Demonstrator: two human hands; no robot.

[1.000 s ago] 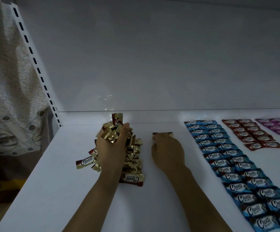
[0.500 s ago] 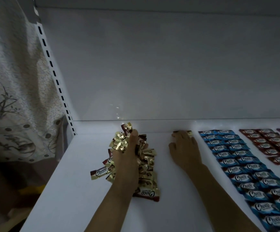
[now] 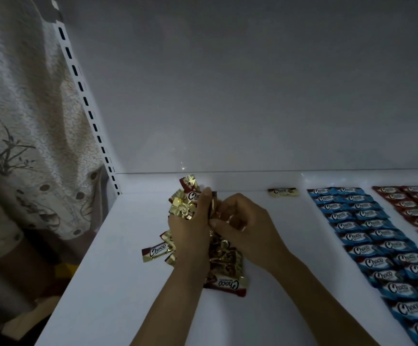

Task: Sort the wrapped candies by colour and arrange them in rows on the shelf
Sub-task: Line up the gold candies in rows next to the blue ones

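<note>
A: Dim light over the white shelf (image 3: 103,283); plain grey back panel (image 3: 253,96) behind it, a slotted upright (image 3: 85,101) at the left corner, a patterned curtain (image 3: 23,121) hanging beyond that.

B: And the writing is easy to read; "Choco" in white script on wrapper after wrapper, gold and blue alike; the smaller print beneath it is too fine to make out.

A: Right side first; blue candies (image 3: 377,245) lie flat in two neat columns running from the back edge toward the camera; red candies (image 3: 415,208) sit in their own columns further right, cut off by the frame.

B: Between the blues and the hands, one single gold candy (image 3: 282,191) lies alone near the back panel, apart from both hands.

A: Centre now; the gold candies (image 3: 224,263) are heaped on the shelf, and the left hand (image 3: 190,233) grips a bunch of them, foil ends fanning out above its fingers.

B: Right hand (image 3: 245,228) is pressed in beside it, fingers curled, thumb and fingertips pinching a wrapper in that same bunch; the two hands touch.

A: One loose candy (image 3: 156,251) sticks out of the heap on the left, label up; the heap's nearest wrapper reads upside down.
</note>
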